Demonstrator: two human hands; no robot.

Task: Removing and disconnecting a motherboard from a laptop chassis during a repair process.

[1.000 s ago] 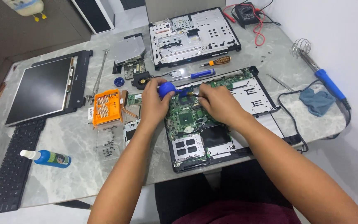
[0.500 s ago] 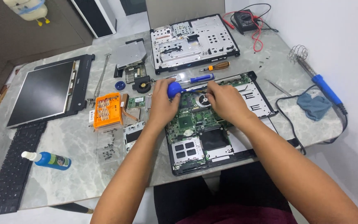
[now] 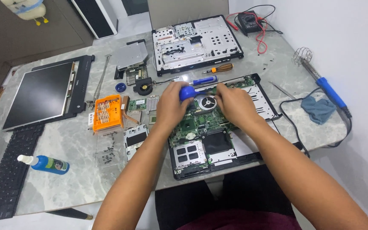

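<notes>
At the far left of the marble table a black keyboard lies along the edge, with a blue bottle on its side at about four o'clock from it. Above them, at eleven o'clock from the bottle, rests a detached laptop screen, face up, likely set aside to keep it safe. To its right an orange bit case sits within easy reach of the left hand.

That hand is closed around the blue handle of a screwdriver, held low and pointing right across the open laptop base, which lies in the middle of the table straight ahead of the person. The right hand is curled with its fingertips pinched near the tool's tip, just beside the round fan, seemingly to steady the tip; whether it grips anything small cannot be told. Both forearms come in over the green board so the work stays centred.

At twelve o'clock from the hands lie two spare screwdrivers, blue and orange, and beyond them a grey laptop cover. At one o'clock sits a meter with red leads. At the far right a blue soldering iron and a blue cloth are kept well apart from the board.
</notes>
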